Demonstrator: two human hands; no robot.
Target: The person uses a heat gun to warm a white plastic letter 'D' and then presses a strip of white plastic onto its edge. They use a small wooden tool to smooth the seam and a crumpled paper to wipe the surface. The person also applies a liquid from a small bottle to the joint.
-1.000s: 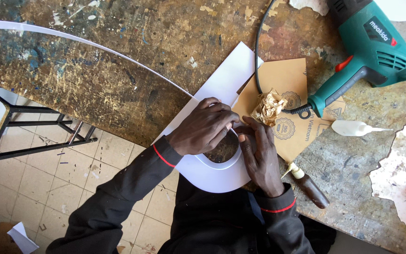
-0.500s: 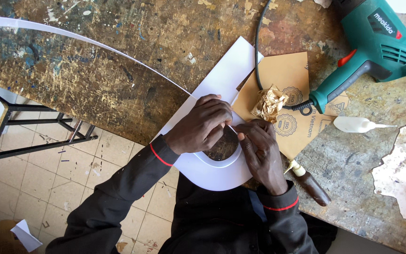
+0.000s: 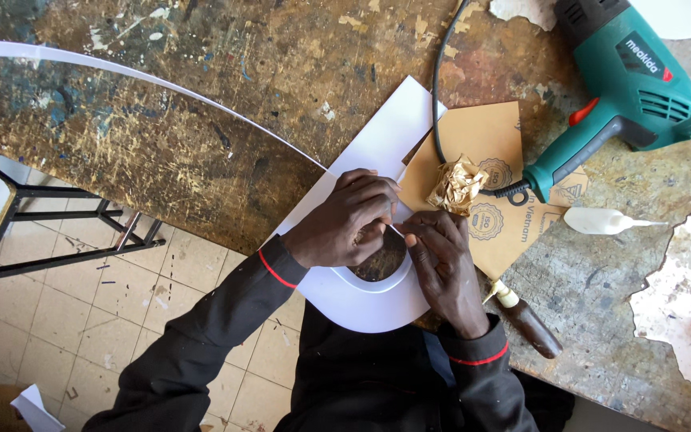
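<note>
Green drill [image 3: 629, 80], crumpled paper [image 3: 457, 184] beside hands [image 3: 345, 220]; white sheet [image 3: 361, 300] beneath

Green electric drill [image 3: 625, 88] is laid on the scarred workbench [image 3: 201, 104], its black cord [image 3: 439, 88] run across a brown sandpaper sheet [image 3: 481, 144]. Crumpled sandpaper wad [image 3: 457, 186] is set on that sheet. Small white squeeze bottle [image 3: 601, 221] is laid nearby.
</note>
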